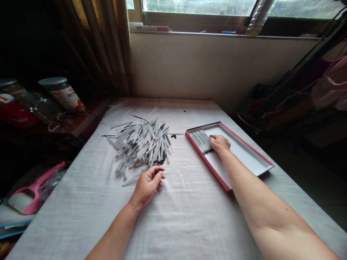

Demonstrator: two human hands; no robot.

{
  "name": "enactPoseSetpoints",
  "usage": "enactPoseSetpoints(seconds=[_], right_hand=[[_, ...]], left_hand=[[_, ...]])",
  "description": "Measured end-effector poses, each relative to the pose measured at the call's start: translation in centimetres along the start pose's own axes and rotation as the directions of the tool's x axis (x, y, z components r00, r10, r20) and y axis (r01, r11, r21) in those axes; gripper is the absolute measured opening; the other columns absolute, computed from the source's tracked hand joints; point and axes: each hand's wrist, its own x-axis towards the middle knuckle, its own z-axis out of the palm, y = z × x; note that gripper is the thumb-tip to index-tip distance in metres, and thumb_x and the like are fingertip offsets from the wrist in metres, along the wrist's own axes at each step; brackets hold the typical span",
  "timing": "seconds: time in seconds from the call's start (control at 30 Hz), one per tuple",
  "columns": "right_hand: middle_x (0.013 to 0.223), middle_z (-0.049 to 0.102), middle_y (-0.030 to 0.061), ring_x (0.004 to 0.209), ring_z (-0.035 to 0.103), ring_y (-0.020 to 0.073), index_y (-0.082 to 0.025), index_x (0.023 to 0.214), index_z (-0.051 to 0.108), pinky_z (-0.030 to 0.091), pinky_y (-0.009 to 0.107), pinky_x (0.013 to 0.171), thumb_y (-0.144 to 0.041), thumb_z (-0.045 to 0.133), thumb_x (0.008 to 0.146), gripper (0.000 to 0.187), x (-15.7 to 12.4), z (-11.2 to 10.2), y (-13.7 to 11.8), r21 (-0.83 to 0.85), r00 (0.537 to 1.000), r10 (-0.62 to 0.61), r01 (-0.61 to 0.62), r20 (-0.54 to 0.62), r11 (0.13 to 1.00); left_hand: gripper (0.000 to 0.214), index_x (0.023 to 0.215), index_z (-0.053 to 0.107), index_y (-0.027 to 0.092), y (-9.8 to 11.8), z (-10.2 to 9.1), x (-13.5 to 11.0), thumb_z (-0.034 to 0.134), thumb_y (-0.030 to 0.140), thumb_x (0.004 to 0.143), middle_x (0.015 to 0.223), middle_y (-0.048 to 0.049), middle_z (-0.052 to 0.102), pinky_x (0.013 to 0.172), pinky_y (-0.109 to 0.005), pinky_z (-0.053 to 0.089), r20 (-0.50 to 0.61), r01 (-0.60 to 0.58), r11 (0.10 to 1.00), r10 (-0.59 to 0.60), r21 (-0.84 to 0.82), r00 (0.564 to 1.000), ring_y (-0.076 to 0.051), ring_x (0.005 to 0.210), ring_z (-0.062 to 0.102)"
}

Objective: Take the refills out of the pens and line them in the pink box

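A loose heap of pale translucent pen barrels and thin black-tipped refills (143,142) lies on the left of the cloth. My left hand (148,182) rests at the heap's near edge, fingers loosely curled and the thumb slightly apart, with nothing visible in it. To the right, a shallow white box lid with red sides (207,167) lies at an angle. Inside its far left end is a neat row of pens (200,140), black ends toward me. My right hand (221,143) is closed at the right end of that row; whatever its fingers grip is hidden beneath them.
Small black pieces (173,136) lie between heap and lid. A white cloth (173,224) covers the table. At left, a side table carries a lidded jar (63,93); a pink-handled thing (38,189) sits lower down. Wall and window stand behind, a dark slanted frame (292,72) at right.
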Motion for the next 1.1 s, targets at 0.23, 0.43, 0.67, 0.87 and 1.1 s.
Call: enactPoseSetpoints(seconds=[0.23, 0.43, 0.67, 0.87, 1.1], right_hand=[[0.122, 0.064, 0.0123, 0.113, 0.053, 0.0293, -0.019, 0.118, 0.067, 0.040, 0.040, 0.093, -0.029, 0.045, 0.087, 0.039, -4.3, -1.9, -3.4, 0.030, 0.947, -0.239, 0.251, -0.216, 0.967], [0.088, 0.072, 0.0042, 0.081, 0.064, 0.0195, -0.024, 0.087, 0.072, 0.042, 0.027, 0.069, -0.043, 0.050, 0.089, 0.029, -13.4, 0.5, -8.7, 0.112, 0.797, -0.604, 0.600, -0.001, 0.792], [0.096, 0.071, 0.0116, 0.082, 0.067, 0.0236, -0.019, 0.094, 0.068, 0.043, 0.030, 0.067, -0.032, 0.051, 0.086, 0.023, -16.8, 2.5, -10.4, -0.061, 0.849, -0.511, 0.522, 0.134, 0.851], [0.090, 0.073, 0.0092, 0.080, 0.067, 0.0223, -0.020, 0.091, 0.068, 0.046, 0.031, 0.072, -0.030, 0.049, 0.087, 0.021, -16.2, 2.1, -7.6, 0.187, 0.926, -0.376, 0.363, 0.036, 0.913], [0.083, 0.071, 0.0065, 0.074, 0.064, 0.0181, -0.019, 0.087, 0.066, 0.051, 0.030, 0.072, -0.042, 0.060, 0.079, 0.025, -17.3, 3.1, -5.1, 0.821, 0.884, -0.468, 0.279, -0.016, 0.498]], left_hand=[[0.040, 0.096, 0.063, 0.015, 0.2, 0.0, -0.2, 0.063, 0.047, 0.071, 0.076, -0.0025, 0.065, 0.033, -0.014, 0.036, -0.005, -0.005, 1.000, 0.005, -0.012, 1.000, -0.011, 0.054, 0.060], [0.041, 0.096, 0.063, 0.015, 0.5, 0.0, -0.3, 0.063, 0.047, 0.071, 0.076, -0.0029, 0.065, 0.034, -0.014, 0.036, 0.005, -0.001, 1.000, 0.001, -0.022, 1.000, -0.010, 0.053, 0.061], [0.040, 0.097, 0.063, 0.016, 0.3, -0.1, -0.1, 0.063, 0.046, 0.071, 0.076, -0.0026, 0.066, 0.034, -0.014, 0.036, 0.018, -0.009, 1.000, 0.009, -0.020, 1.000, -0.010, 0.053, 0.060], [0.032, 0.099, 0.064, 0.016, -0.6, 0.0, -0.2, 0.058, 0.042, 0.081, 0.077, -0.0040, 0.069, 0.041, -0.019, 0.043, 0.034, -0.108, 0.987, 0.105, 0.120, 0.994, -0.013, 0.054, 0.062], [0.025, 0.109, 0.067, 0.023, -0.4, 0.2, -1.2, 0.055, 0.026, 0.088, 0.118, -0.0101, 0.067, 0.102, -0.043, 0.040, 0.039, -0.591, 0.452, 0.772, 0.669, 0.635, -0.025, 0.115, 0.057]])
